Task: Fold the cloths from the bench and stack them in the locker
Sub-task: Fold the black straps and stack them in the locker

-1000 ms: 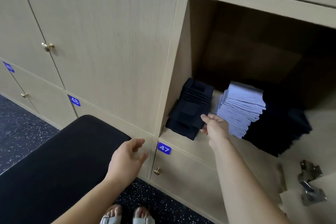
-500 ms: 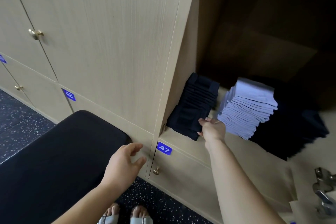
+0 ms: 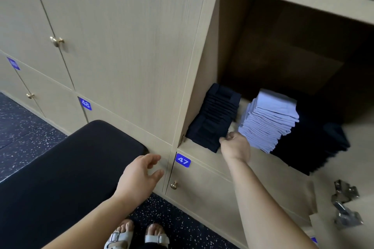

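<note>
1. Right hand (image 3: 235, 146) reaches into the open locker (image 3: 206, 79), fingers curled at the near right corner of the navy stack (image 3: 214, 119). The thumb touches cloth, but I cannot tell whether the fingers pinch a layer or only nudge it.
2. That stack lies ahead and left of the hand, its long axis running away from the hand into the compartment, its far side close to the locker's wall.
3. Just right of the hand stands the pale blue stack (image 3: 269, 119), with a narrow gap between the two; further right sits a dark pile (image 3: 323, 141).
4. Left hand (image 3: 139, 176) hangs loose and spread, holding nothing, well down-left of the right hand, over the end of the black bench (image 3: 60, 178).
5. Squaring the navy stack looks like the right hand's job. There is little room leftward, more rearward and overhead, and some risk of brushing the blue stack.
</note>
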